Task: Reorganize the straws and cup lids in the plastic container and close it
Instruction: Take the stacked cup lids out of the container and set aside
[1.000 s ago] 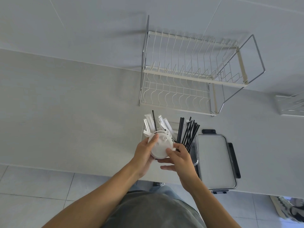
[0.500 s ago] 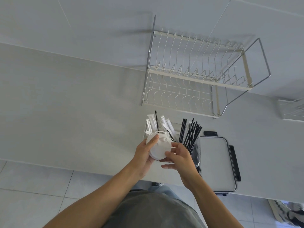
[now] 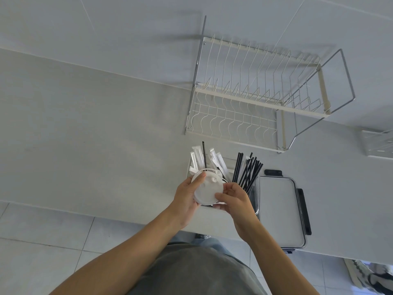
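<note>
Since the earlier frames little has moved: both hands stay at the stack of white cup lids, which has dropped slightly toward the near rim of the clear plastic container, and the whole scene sits a touch further right and lower as the camera shifted.

From the head view, the left hand grips the stack from its left side, thumb laid across the top lid. The right hand pinches the stack's right edge, thumb on top and fingers curled beneath. The stack is held just above the container's left part. Wrapped white straws and one lone black straw stand up behind it; a bundle of black straws leans in the right part. The container's lid, with black latches, lies flat on the grey worktop just right of the container. A wire dish rack stands behind. No brand, label or writing can be read.
</note>
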